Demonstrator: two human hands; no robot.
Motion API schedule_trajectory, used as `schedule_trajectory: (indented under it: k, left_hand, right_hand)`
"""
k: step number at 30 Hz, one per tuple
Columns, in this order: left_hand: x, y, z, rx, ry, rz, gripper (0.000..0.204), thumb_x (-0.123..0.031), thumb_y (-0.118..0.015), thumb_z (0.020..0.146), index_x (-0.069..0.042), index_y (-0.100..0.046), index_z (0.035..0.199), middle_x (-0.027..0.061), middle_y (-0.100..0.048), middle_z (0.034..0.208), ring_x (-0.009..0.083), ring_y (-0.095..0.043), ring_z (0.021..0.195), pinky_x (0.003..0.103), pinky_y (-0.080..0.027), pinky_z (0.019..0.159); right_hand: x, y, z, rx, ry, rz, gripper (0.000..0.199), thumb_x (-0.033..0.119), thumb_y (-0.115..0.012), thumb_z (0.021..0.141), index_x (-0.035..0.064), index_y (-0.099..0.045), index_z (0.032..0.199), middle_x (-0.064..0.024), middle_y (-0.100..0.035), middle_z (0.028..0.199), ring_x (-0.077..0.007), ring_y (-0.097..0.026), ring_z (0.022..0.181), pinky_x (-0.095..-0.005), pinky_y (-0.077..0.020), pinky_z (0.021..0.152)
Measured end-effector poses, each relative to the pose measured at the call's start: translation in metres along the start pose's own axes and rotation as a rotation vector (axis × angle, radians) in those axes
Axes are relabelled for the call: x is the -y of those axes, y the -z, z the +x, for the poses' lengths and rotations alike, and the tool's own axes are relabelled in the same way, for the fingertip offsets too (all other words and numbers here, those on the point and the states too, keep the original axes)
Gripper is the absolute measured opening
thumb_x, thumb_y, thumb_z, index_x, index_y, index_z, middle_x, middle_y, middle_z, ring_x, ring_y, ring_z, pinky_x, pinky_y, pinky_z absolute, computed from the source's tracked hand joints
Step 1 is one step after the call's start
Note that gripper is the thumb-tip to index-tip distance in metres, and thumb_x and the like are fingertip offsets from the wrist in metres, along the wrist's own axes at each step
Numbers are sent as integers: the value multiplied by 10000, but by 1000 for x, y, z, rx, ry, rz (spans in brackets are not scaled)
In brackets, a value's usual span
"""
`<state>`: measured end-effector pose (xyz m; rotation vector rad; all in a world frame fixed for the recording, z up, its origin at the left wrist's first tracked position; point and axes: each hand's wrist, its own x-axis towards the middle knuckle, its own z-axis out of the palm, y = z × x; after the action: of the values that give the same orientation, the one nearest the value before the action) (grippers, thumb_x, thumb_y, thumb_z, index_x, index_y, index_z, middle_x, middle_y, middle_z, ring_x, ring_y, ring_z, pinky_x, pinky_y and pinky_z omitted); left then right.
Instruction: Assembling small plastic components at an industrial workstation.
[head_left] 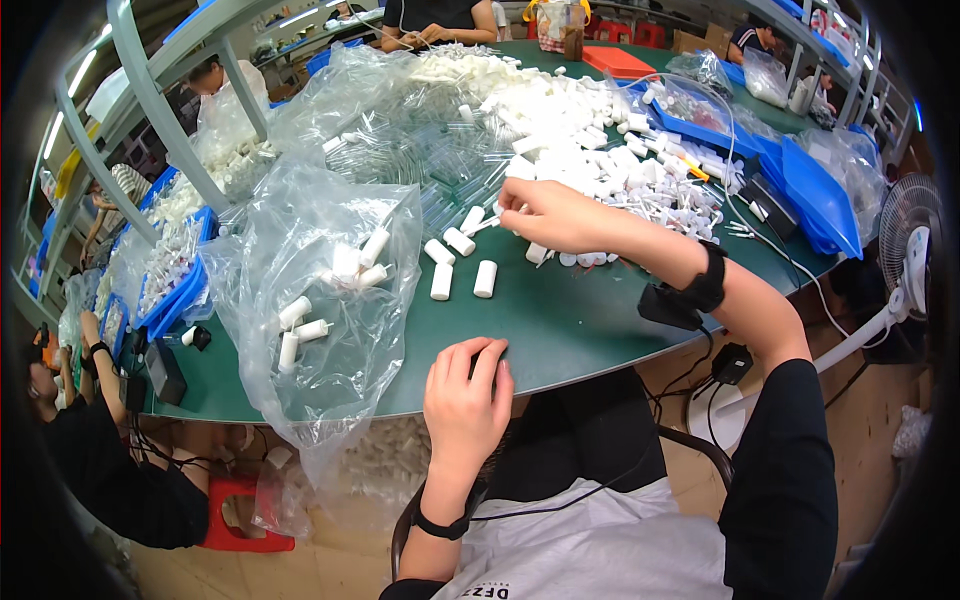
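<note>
My right hand reaches over the green table, thumb and fingers pinched at the near edge of a heap of white plastic parts. A bit of white shows at its fingertips, too small to name. Just left of these fingertips lie several white cylinders, apart from the heap. My left hand rests at the table's front edge, its fingers extended and nothing in it. A clear plastic bag spreads to its left, with several white cylinders on it, some with thin stems. Clear tubes lie piled behind.
Blue trays stand at the right and a blue bin of white parts at the left. A grey metal frame rises at the left. A white cable crosses the right side near a fan. Other people sit around the table.
</note>
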<state>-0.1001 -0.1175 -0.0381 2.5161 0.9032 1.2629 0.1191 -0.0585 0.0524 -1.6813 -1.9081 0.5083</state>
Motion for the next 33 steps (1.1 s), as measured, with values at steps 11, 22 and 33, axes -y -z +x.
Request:
schedule_trajectory:
  k: [11,22,33]
  left_hand:
    - [-21,4,14,-43,26,-265,395,50,-691,681,-37,-590,1052,113,-554,1067,245,-579,958,331,-480,788]
    - [-44,-13,-4,54,32,-422,426,40,-701,697,-41,-587,1099,83,-595,928,164,-593,726,263,-496,636]
    - [-48,-1,-28,431,595,-1432,382,-77,-446,939,-12,-405,1313,130,-568,1038,163,-574,873,295,-468,795]
  right_hand:
    - [23,7,-104,304,-211,763,210,152,-459,936,0,-530,1062,-65,-604,1013,-126,-576,948,-283,-465,855]
    - [12,-13,-153,42,-44,805,186,112,-491,931,-10,-526,1066,-39,-604,965,-90,-564,935,-252,-453,816]
    - [9,-12,-194,-75,135,884,264,-16,-662,765,-25,-589,1018,-62,-598,959,-131,-575,892,-283,-460,835]
